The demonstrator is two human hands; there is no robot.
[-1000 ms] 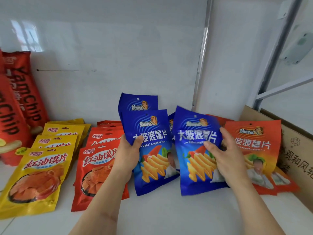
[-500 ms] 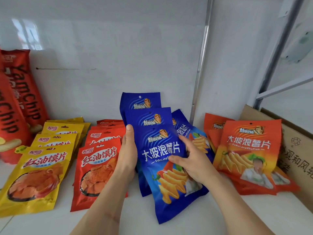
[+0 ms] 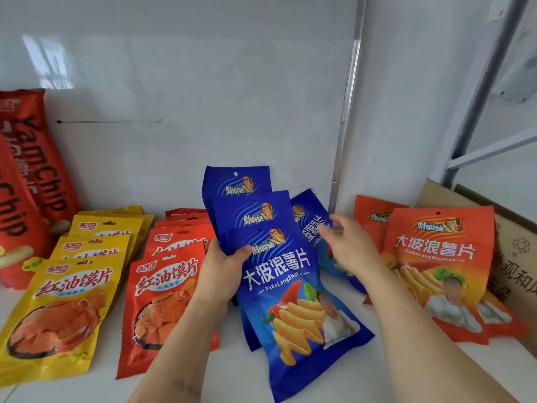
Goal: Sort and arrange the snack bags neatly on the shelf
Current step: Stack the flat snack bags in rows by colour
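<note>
Left hand (image 3: pixel 222 274) clamped, thumb forward; right hand (image 3: pixel 348 248) spread

The blue snack bags (image 3: pixel 293 289) at the centre are thin plastic film, glossy, with soft creases and a slight sheen. At nine o'clock the yellow bags (image 3: pixel 55 309) and the red bags (image 3: pixel 162 301) beside them have the same shiny, lightly wrinkled film. At three o'clock the orange bags (image 3: pixel 438 266) look a little more satin. The tall red YamChip packs (image 3: pixel 35 170) at ten o'clock are smooth and glossy. The shelf (image 3: pixel 238 379) is smooth white, and the back panel (image 3: pixel 189 97) at twelve o'clock is glossy enough to mirror a window. The upright post (image 3: pixel 347 112) is brushed metal. The cardboard box (image 3: pixel 517 257) at three o'clock is matt brown paperboard.
</note>
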